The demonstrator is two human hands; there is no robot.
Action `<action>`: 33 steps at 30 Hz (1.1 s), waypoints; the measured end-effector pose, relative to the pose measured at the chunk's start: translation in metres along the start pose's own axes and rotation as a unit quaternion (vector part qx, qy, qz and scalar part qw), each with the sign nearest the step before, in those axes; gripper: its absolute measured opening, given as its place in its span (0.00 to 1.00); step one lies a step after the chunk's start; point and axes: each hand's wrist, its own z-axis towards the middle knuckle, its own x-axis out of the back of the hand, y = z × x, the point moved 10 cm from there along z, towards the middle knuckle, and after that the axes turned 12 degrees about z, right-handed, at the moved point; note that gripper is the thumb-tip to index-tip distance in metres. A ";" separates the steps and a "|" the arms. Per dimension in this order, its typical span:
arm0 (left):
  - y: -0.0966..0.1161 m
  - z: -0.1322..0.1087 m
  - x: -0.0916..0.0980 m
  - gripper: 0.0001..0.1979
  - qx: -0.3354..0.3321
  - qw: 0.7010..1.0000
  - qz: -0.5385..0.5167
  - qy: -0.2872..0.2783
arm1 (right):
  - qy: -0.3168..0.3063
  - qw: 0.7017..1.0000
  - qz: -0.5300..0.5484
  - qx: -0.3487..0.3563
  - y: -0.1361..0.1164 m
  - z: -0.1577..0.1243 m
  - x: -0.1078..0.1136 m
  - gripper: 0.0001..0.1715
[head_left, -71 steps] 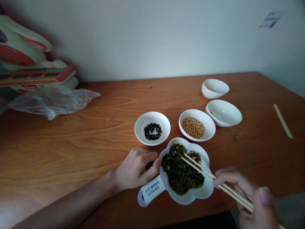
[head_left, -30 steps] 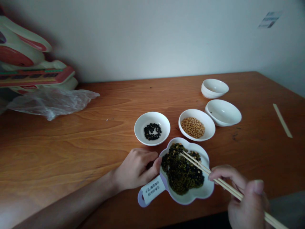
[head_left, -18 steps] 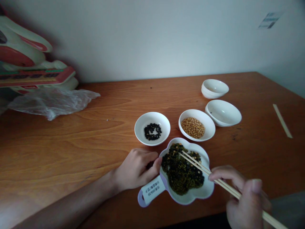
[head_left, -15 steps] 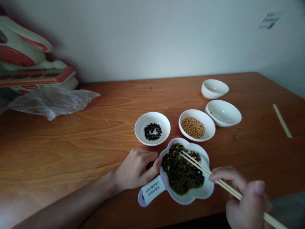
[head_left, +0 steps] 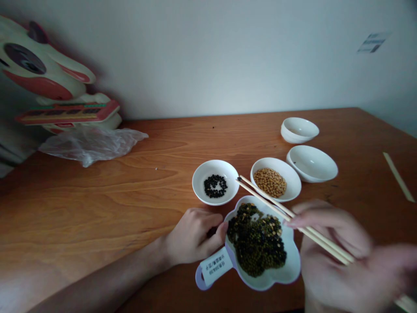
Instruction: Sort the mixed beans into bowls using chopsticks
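My right hand, partly blurred, is closed around a pair of wooden chopsticks. Their tips pinch what looks like a black bean, close to the right rim of a white bowl with black beans inside. With thumb and fingers my left hand grips the left rim of a flower-shaped dish, whose labelled handle points toward me. Mixed green, black and yellow beans fill much of that dish. Under the chopsticks, a second bowl contains yellow beans.
Two more white bowls stand behind on the right, the nearer bowl with a dark speck inside, and the farther bowl. A pale stick lies far right. A clear plastic bag and a cow-shaped toy occupy the back left.
My right hand has lifted the chopsticks' tips out of the mixed beans, up and left toward the black-bean bowl, with a dark bean between them. My left hand keeps its hold; the view has shifted slightly.
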 end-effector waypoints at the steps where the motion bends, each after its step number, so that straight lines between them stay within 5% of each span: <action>1: -0.001 0.000 -0.001 0.20 0.001 1.000 -0.001 -0.001 | -0.008 0.999 -0.008 -0.041 0.004 0.004 -0.011 0.47; 5: -0.001 0.000 -0.001 0.20 -0.004 1.000 -0.004 0.001 | -0.006 0.997 0.000 -0.080 0.000 0.003 -0.012 0.47; 12: -0.001 -0.001 0.000 0.20 -0.009 1.000 0.017 0.012 | 0.040 0.994 0.010 -0.101 0.025 -0.045 0.076 0.52; 15: 0.000 0.000 0.002 0.20 -0.013 1.000 0.016 0.019 | 0.035 0.992 -0.015 -0.123 0.036 -0.061 0.092 0.52; 24: 0.002 0.001 0.003 0.20 -0.016 1.000 0.006 0.017 | -0.001 0.986 -0.094 -0.141 0.055 -0.080 0.099 0.42; 33: 0.003 0.001 0.003 0.20 -0.025 0.999 0.003 0.022 | -0.070 0.984 -0.077 -0.146 0.052 -0.077 0.081 0.46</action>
